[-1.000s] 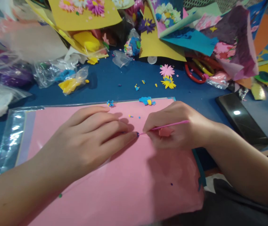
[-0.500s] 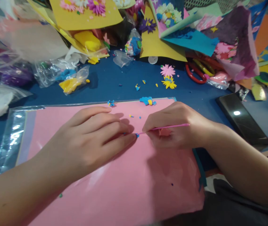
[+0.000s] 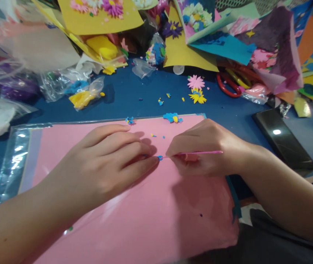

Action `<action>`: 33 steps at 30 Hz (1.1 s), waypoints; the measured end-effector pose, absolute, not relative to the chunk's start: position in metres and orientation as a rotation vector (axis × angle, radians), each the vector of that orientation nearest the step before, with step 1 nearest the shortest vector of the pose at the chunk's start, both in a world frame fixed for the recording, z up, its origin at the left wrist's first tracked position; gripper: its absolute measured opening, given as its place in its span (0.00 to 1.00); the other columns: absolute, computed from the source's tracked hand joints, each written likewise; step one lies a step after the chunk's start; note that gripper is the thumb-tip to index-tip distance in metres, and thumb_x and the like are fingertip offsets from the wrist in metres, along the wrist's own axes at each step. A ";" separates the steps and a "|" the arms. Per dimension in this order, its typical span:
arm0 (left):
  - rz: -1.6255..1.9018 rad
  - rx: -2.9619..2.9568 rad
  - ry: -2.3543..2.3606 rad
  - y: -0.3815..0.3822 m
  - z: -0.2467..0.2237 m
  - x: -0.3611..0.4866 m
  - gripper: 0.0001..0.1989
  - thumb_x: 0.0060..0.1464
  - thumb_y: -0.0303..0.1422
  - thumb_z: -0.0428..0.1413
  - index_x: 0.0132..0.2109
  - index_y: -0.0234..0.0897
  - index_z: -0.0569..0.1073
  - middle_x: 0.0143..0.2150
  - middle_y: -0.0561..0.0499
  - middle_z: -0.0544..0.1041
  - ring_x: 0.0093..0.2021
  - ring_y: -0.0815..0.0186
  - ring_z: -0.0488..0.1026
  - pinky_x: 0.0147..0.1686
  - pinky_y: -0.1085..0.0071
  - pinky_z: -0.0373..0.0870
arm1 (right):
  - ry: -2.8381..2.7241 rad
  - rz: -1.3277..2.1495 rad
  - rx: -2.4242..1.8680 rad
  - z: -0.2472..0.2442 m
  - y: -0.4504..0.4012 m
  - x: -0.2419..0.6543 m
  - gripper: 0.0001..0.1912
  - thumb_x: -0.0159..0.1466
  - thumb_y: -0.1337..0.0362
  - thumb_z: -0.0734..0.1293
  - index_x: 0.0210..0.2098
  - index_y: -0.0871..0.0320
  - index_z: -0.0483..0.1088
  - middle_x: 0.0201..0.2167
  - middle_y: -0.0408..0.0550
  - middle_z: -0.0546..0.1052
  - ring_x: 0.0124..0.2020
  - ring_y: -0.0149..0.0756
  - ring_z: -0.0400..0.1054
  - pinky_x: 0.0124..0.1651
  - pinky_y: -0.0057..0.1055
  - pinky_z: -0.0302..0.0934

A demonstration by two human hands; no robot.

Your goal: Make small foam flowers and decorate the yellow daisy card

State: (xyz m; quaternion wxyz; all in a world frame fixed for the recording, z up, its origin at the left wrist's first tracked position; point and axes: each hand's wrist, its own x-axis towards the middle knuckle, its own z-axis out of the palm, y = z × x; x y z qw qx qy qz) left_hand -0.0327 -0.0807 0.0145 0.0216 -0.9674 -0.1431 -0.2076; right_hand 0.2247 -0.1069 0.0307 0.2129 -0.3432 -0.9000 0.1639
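My left hand rests palm down on a pink sheet under clear plastic. Its index fingertip presses the edge of a tiny blue clay piece, holding it against the sheet; the thumb is hidden. Pinched in my right hand is a thin pink modelling tool, whose tip touches the blue clay piece. Just beyond the fingers lie a yellow-and-blue crumb and a blue crumb. A larger blue clay lump with a yellow bit sits at the sheet's far edge.
Pink and yellow clay flowers lie on the blue table. Red-handled scissors and a dark phone are at the right. Bagged yellow clay sits at the left. Decorated cards and paper crowd the back.
The pink tool has tilted flatter, its rear end dropping slightly, and my right hand has shifted a little. The left hand has barely moved.
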 end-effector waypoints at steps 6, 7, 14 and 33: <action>-0.648 -2.992 -0.413 -0.081 0.013 -0.033 0.12 0.68 0.27 0.52 0.51 0.47 0.77 0.51 0.58 0.83 0.53 0.59 0.80 0.58 0.52 0.75 | -2.490 0.473 -0.928 0.030 -0.107 0.226 0.08 0.59 0.73 0.63 0.25 0.58 0.70 0.20 0.36 0.68 0.23 0.23 0.56 0.28 0.25 0.48; -0.647 -2.990 -0.413 -0.081 0.012 -0.033 0.12 0.68 0.27 0.52 0.51 0.47 0.77 0.51 0.58 0.83 0.53 0.59 0.80 0.58 0.52 0.75 | -2.495 0.471 -0.928 0.030 -0.107 0.226 0.08 0.59 0.73 0.63 0.25 0.58 0.69 0.20 0.36 0.67 0.23 0.23 0.56 0.28 0.25 0.48; -0.656 -2.988 -0.396 -0.080 0.013 -0.034 0.12 0.66 0.26 0.55 0.51 0.46 0.77 0.52 0.56 0.83 0.54 0.59 0.79 0.62 0.54 0.73 | -2.510 0.474 -0.908 0.029 -0.108 0.227 0.09 0.59 0.73 0.63 0.25 0.57 0.68 0.20 0.35 0.65 0.23 0.24 0.54 0.29 0.25 0.48; -0.804 -2.945 -0.417 -0.081 0.005 -0.034 0.15 0.69 0.26 0.48 0.50 0.48 0.77 0.52 0.60 0.83 0.53 0.61 0.78 0.61 0.53 0.70 | -2.403 0.503 -0.962 0.027 -0.104 0.228 0.06 0.56 0.73 0.62 0.27 0.57 0.68 0.20 0.35 0.69 0.23 0.24 0.57 0.31 0.24 0.53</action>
